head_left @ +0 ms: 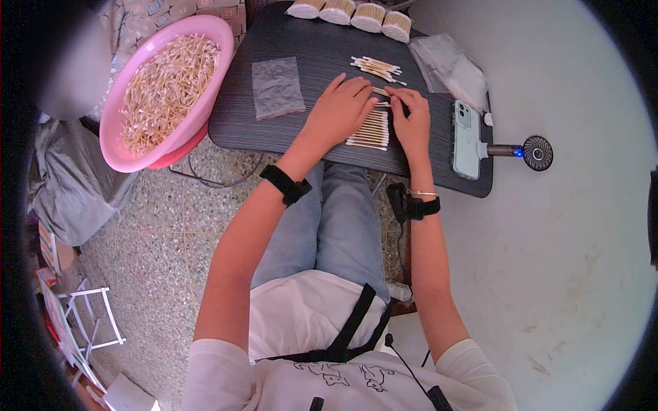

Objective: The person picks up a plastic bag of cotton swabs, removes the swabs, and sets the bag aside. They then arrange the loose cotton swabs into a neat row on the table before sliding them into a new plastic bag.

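A neat row of cotton swabs (369, 131) lies side by side on the dark table, just below my hands. My left hand (340, 108) reaches in from the left, its fingertips at the left end of a single cotton swab (379, 91). At that swab's other end are the bent fingers of my right hand (412, 118). The swab lies level between the two hands; exactly how the fingertips pinch it is partly hidden. Beyond them is a small loose pile of cotton swabs (378, 68).
A pink basin (112, 116) full of loose swabs stands left of the table (236, 130). A clear plastic bag (277, 88) lies on the left, more bags (445, 65) on the right. Bundled swabs (368, 17) line the back. A phone (467, 147) and small fan (537, 152) sit at the right edge.
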Action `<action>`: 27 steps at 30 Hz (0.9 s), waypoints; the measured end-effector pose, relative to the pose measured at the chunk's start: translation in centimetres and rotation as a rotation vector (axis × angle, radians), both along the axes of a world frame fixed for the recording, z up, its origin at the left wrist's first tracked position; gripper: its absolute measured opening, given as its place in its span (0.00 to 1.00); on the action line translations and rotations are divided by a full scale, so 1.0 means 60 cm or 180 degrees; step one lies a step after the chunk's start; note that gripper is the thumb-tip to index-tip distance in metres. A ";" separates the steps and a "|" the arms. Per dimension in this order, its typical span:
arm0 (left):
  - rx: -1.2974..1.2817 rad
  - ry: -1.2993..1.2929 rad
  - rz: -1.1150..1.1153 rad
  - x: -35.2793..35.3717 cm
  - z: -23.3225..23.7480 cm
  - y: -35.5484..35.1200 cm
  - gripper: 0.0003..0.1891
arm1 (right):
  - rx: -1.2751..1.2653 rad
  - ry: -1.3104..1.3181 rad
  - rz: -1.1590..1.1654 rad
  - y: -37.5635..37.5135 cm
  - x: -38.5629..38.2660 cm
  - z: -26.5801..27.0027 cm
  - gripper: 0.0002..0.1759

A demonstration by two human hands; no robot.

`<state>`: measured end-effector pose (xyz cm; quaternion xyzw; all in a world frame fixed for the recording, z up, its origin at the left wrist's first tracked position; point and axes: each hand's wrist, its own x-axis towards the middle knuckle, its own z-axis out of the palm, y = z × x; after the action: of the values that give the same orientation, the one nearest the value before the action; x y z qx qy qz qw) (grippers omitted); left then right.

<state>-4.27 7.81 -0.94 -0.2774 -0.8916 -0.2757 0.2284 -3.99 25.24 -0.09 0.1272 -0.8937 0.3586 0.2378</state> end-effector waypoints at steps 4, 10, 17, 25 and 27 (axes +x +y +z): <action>-0.0039 0.0129 -0.0013 0.000 0.000 -0.001 0.18 | -0.0152 -0.0067 -0.0027 0.003 -0.010 -0.009 0.10; 0.0135 0.0005 -0.0293 0.001 0.011 -0.004 0.18 | 0.0106 0.0027 -0.0032 -0.002 0.001 0.003 0.10; 0.0656 -0.0411 -0.0323 0.006 0.014 -0.005 0.16 | -0.0063 0.0221 0.0135 0.004 -0.010 -0.007 0.14; 0.0195 0.0187 -0.0414 0.003 0.004 -0.006 0.15 | 0.0702 0.0343 -0.0090 -0.014 -0.009 -0.001 0.16; 0.0333 0.0080 -0.0390 0.005 0.005 -0.007 0.15 | 0.0720 0.0367 -0.0097 -0.012 -0.015 -0.006 0.16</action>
<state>-3.98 7.40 -0.63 -0.3226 -0.8544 -0.3318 0.2364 -4.89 24.55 -0.43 0.1601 -0.9151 0.2440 0.2783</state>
